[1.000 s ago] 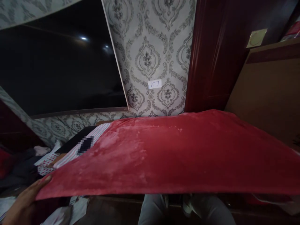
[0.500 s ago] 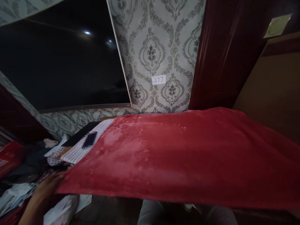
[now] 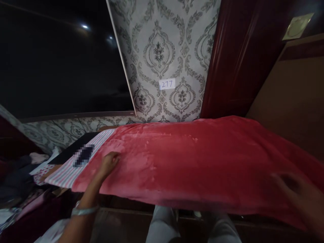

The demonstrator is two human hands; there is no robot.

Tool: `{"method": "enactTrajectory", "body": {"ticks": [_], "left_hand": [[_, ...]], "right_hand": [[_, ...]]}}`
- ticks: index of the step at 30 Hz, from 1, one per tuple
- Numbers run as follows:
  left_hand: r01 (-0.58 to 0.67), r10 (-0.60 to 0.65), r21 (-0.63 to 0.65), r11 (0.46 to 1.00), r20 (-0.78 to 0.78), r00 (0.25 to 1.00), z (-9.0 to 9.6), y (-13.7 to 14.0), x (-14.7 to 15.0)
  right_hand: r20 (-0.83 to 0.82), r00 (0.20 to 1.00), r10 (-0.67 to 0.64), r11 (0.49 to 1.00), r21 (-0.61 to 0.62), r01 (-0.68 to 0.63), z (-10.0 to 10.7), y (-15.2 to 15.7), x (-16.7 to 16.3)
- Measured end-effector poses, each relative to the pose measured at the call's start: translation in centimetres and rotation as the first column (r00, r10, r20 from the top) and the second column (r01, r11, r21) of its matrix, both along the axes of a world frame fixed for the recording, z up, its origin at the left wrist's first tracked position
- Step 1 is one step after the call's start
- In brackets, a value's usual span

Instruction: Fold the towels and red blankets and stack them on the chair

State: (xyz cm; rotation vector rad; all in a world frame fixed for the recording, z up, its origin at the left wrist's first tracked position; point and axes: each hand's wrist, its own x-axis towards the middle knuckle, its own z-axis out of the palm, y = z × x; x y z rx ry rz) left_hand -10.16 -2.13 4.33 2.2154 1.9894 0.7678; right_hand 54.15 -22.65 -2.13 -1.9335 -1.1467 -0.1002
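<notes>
A red plush blanket (image 3: 192,162) lies spread over a low surface, its front edge hanging toward me. Above the blanket's left part is my left hand (image 3: 109,163), its fingers curled in with nothing visible in them; a band circles the wrist. At the right side, over the blanket, my right hand (image 3: 295,189) is smeared by motion, so its grip does not show clearly. Left of the blanket, a striped cloth (image 3: 63,175) sticks out from under its edge, with a pixelated dark patch on it.
A large black screen (image 3: 60,60) hangs on the patterned wall, beside a paper label (image 3: 167,84) reading 277. Piled clothes (image 3: 27,202) lie at the lower left. A brown panel (image 3: 291,91) stands at the right. My legs (image 3: 163,224) are below the blanket's front edge.
My left hand has let go of the blanket's left front corner and moved up and inward over it. The blanket's front edge has dropped slightly. My right hand has come into view.
</notes>
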Motion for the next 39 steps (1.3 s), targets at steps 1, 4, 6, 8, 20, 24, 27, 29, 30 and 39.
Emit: {"method": "enactTrajectory", "body": {"ticks": [1, 4, 6, 8, 20, 24, 27, 29, 30, 39], "left_hand": [[0.046, -0.046, -0.014, 0.999, 0.013, 0.999, -0.3, 1.8, 1.5], [0.118, -0.115, -0.039, 0.992, 0.074, 0.991, -1.1, 6.3, 4.6], [0.199, -0.191, -0.043, 0.979, 0.148, 0.97, -1.6, 8.4, 5.8], [0.297, -0.28, -0.052, 0.953, 0.215, 0.936, -2.2, 9.9, 6.4], [0.343, -0.343, 0.003, 0.939, 0.012, 0.939, -5.2, 11.8, 6.6], [0.251, -0.266, 0.168, 0.953, 0.079, 0.961, -4.1, 10.2, 7.5], [0.187, -0.214, 0.191, 0.964, 0.133, 0.968, -3.2, 9.1, 8.7], [0.144, -0.175, 0.211, 0.967, 0.139, 0.975, -2.9, 8.8, 9.3], [0.125, -0.158, 0.231, 0.965, 0.132, 0.979, -2.8, 8.7, 9.5], [0.142, -0.121, 0.316, 0.938, -0.087, 0.989, -1.8, 8.2, 8.7]], "right_hand": [[-0.059, 0.996, 0.072, 0.997, 0.012, -0.071, 0.3, 2.1, -0.6], [-0.117, 0.946, 0.303, 0.953, 0.028, -0.302, 1.0, 8.4, -2.2], [-0.095, 0.904, 0.416, 0.909, 0.017, -0.417, 1.0, 12.0, -2.8], [-0.085, 0.866, 0.493, 0.869, -0.005, -0.495, 0.7, 15.2, -3.0], [-0.221, 0.699, 0.68, 0.689, -0.132, -0.713, -1.9, 24.4, -4.1], [-0.165, 0.696, 0.699, 0.679, -0.153, -0.718, -2.6, 24.2, -3.6], [-0.016, 0.681, 0.732, 0.668, -0.175, -0.723, -2.6, 24.5, -4.1], [0.067, 0.648, 0.758, 0.647, -0.194, -0.737, -2.4, 24.9, -5.4], [0.091, 0.625, 0.776, 0.628, -0.207, -0.75, -2.4, 25.0, -6.2], [0.21, 0.52, 0.828, 0.56, -0.263, -0.785, -3.8, 25.5, -12.1]]}}
